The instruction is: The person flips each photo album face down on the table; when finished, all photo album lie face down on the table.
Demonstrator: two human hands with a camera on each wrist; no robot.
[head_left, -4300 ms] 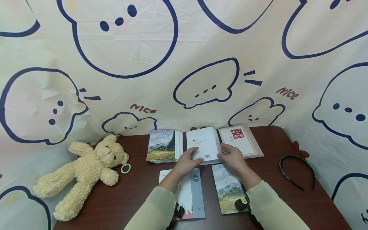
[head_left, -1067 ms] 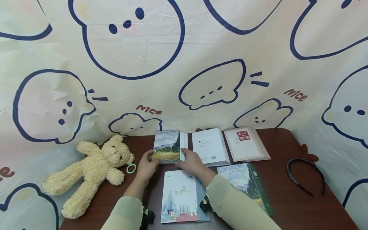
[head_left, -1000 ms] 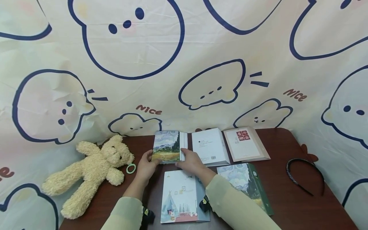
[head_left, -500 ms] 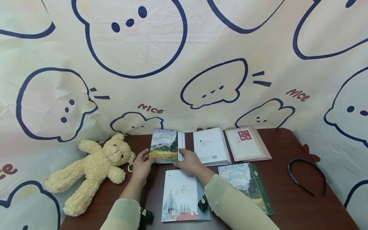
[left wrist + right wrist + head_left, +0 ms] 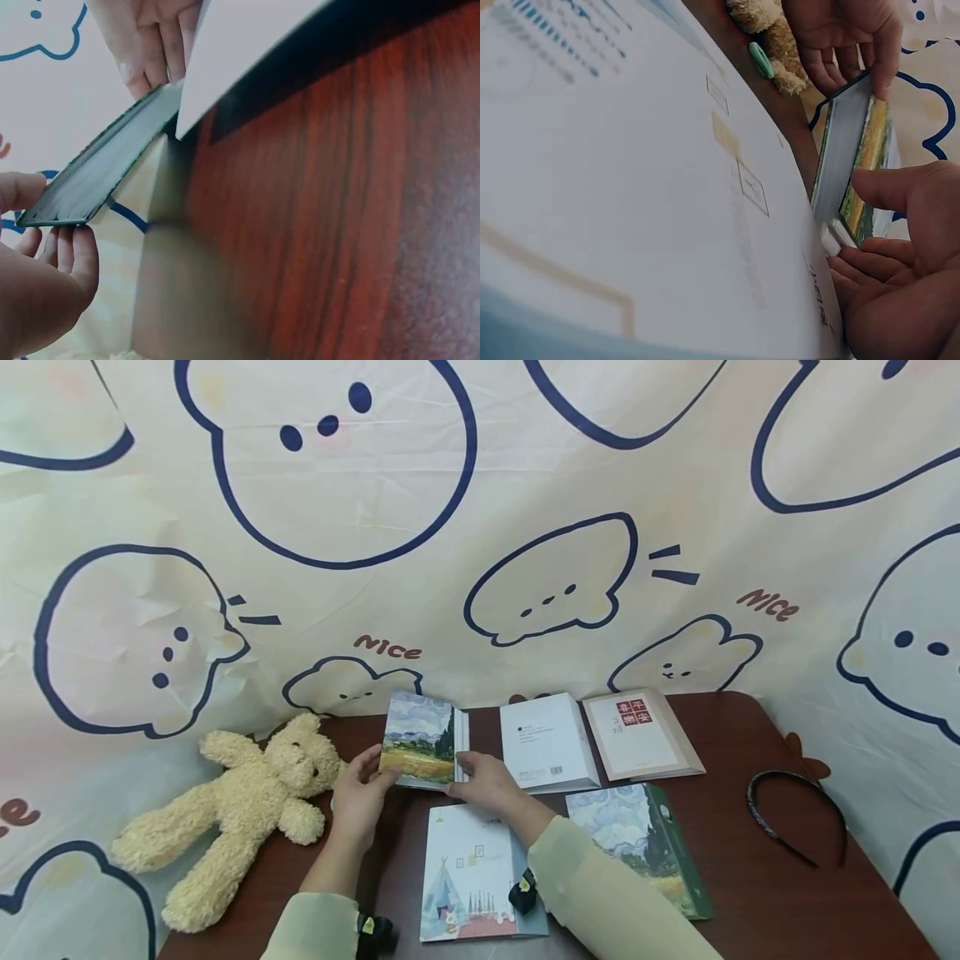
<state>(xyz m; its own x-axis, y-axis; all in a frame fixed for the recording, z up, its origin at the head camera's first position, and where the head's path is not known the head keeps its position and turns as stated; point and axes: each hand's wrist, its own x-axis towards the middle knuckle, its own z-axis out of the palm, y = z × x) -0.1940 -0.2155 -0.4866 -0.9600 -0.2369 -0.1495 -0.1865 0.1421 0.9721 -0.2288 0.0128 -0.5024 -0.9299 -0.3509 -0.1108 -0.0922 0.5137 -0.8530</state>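
Observation:
A thick book with a painted landscape cover [image 5: 420,739] and a pale strip along its right side is at the back left of the table, slightly turned. My left hand [image 5: 358,802] pinches its near left corner; in the left wrist view the thumb is above and the fingers [image 5: 75,255] below. At its near right corner my right hand [image 5: 491,789] grips it, with the thumb [image 5: 889,187] on the cover and the other fingers beneath in the right wrist view. A white book [image 5: 547,743] lies to the right, apart from it.
Beyond the white book lies a beige book with red characters [image 5: 637,735]. Nearer are a tent-picture booklet [image 5: 468,877] and a green-spined landscape book [image 5: 645,843]. A teddy bear [image 5: 247,818] lies left, a black headband [image 5: 795,818] right. Patterned fabric [image 5: 525,485] backs the table [image 5: 787,902].
Earlier both hands were at the white book; they then went to the landscape book at left. Over the last second they have shifted that book leftward, widening its gap from the white book.

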